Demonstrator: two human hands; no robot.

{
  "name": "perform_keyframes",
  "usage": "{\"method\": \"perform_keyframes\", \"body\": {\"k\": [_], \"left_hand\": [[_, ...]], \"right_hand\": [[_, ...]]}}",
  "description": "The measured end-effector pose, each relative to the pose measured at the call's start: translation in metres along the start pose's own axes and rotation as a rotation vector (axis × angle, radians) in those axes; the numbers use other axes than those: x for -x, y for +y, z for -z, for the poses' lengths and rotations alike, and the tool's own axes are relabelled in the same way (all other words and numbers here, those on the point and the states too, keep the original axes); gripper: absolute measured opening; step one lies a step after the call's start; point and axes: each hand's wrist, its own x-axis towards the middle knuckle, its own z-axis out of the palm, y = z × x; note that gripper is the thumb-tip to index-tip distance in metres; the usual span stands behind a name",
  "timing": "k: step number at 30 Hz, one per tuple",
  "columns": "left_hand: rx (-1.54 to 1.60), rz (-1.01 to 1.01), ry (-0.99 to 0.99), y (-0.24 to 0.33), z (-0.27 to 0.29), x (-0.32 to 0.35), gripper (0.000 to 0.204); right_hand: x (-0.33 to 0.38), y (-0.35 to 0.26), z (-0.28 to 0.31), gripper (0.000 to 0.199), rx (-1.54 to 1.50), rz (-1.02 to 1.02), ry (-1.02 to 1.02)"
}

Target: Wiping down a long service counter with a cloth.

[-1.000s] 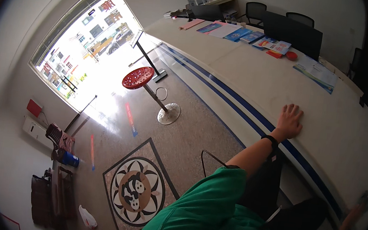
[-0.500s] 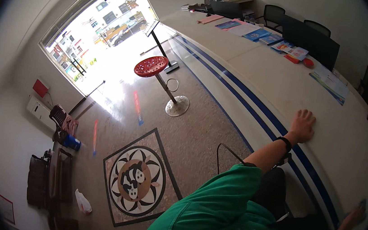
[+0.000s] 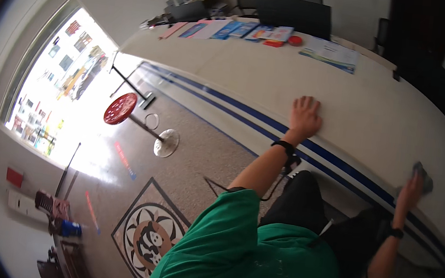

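A long white counter (image 3: 251, 82) with two dark blue stripes on its front runs across the view. My left hand (image 3: 306, 118) rests palm down near its front edge, fingers stretched over the bare top. Further right, my right hand (image 3: 411, 194) presses a crumpled grey-blue cloth (image 3: 424, 183) against the counter top. Its fingers bend over the cloth, which sticks out past the fingertips and along one side.
Along the counter's far side lie leaflets (image 3: 328, 53), a red round container (image 3: 295, 41) and blue booklets (image 3: 240, 29), before a dark monitor (image 3: 294, 16). A red stool (image 3: 120, 109) and a black stand (image 3: 147, 100) occupy the floor at left.
My view has turned to the right, so the counter and stool appear further left. The cloth and my right hand now show more fully. My left hand stays on the counter top.
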Motion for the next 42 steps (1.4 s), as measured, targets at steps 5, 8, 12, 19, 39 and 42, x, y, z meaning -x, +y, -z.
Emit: {"method": "perform_keyframes", "body": {"k": [5, 8, 12, 19, 39, 42], "left_hand": [[0.0, 0.004, -0.04, -0.013, 0.002, 0.001, 0.05], [0.006, -0.017, -0.049, -0.005, -0.001, -0.006, 0.049], [0.004, -0.047, -0.046, 0.001, -0.006, -0.009, 0.048], [0.002, -0.055, -0.011, -0.011, 0.001, 0.001, 0.047], [0.034, -0.043, -0.002, -0.003, -0.002, -0.005, 0.046], [0.032, -0.043, 0.002, -0.004, -0.004, -0.003, 0.045]], "right_hand": [[0.002, -0.151, 0.079, 0.043, -0.307, 0.131, 0.074], [0.005, -0.216, 0.106, 0.043, -0.454, 0.228, 0.073], [0.013, -0.236, 0.113, 0.04, -0.534, 0.287, 0.123], [0.026, -0.104, 0.113, 0.041, -0.501, 0.304, 0.125], [0.028, -0.24, 0.14, 0.066, -0.517, 0.478, -0.107], [0.023, -0.212, 0.137, 0.065, -0.499, 0.594, -0.176]]}}
